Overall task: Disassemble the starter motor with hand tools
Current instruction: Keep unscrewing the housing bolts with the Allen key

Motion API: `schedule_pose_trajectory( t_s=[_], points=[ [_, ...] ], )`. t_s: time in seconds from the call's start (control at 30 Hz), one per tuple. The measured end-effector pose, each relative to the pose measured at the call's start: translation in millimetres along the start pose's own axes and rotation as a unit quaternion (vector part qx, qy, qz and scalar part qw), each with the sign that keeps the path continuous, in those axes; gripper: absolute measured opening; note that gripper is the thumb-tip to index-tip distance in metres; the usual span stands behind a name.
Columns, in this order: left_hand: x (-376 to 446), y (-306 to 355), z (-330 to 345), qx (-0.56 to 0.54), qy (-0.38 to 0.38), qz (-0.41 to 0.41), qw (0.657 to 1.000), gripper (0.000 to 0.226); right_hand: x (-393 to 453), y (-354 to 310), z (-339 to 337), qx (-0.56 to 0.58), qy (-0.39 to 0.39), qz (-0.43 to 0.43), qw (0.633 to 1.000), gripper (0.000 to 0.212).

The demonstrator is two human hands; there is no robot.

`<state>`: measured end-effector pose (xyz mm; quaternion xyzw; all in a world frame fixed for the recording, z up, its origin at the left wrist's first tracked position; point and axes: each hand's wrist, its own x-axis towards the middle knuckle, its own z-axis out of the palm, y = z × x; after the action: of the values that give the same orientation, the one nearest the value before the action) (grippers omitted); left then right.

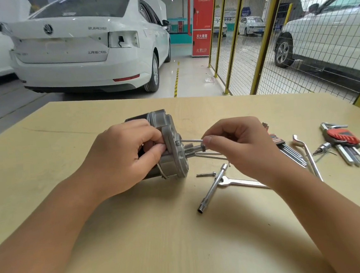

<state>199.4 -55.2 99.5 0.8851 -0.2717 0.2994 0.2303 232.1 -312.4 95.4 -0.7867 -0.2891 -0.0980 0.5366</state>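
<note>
- The left hand point(131, 153) grips the starter motor point(164, 146) from the near side, fingers curled over its body and thumb against the casing, most likely to keep it from turning while a screw is worked
- The starter motor lies on its side near the middle of the wooden table point(139, 236); its long axis runs roughly left to right, dark cylindrical body to the left under the hand, flat aluminium end flange facing right, with a short geared shaft sticking out toward the right
- A thin hex key point(191, 140) sits level, its tip in a small fastener on the flange face (a straight-in approach, so the key lies parallel to the motor's axis)
- The right hand point(238, 144) pinches the key's outer end between thumb and curled fingers, a light hold that suits spinning a loosened screw rather than breaking a tight one
- Just below the motor lies a loose bolt point(205, 174), beside a T-handle socket wrench point(213, 187) crossing an open-ended spanner point(243, 183)
- Farther right, within reach, rest a bent lever point(307, 154) and a red-holdered hex key set point(343, 140)
</note>
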Motion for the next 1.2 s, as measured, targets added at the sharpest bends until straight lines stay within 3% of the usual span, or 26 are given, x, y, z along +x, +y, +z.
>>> schedule_pose_trajectory(
  t_s=[0.23, 0.53, 0.73, 1.2],
  points=[
    [0, 0, 0, -0.003, 0.003, 0.002, 1.0, 0.008, 1, 2, 0, -0.022, -0.018, -0.009, 1.0, 0.011],
    [0, -1, 2, -0.007, 0.009, 0.005, 1.0, 0.007, -1, -8, 3, -0.171, 0.011, -0.044, 0.984, 0.013],
    [-1, -2, 2, -0.012, 0.012, 0.006, 1.0, 0.006, -1, -12, 0, -0.239, -0.027, -0.066, 0.968, 0.013],
    [-2, -1, 2, -0.031, 0.021, 0.016, 0.999, 0.016, -5, -6, 11, -0.258, 0.086, -0.123, 0.954, 0.003]
  ],
)
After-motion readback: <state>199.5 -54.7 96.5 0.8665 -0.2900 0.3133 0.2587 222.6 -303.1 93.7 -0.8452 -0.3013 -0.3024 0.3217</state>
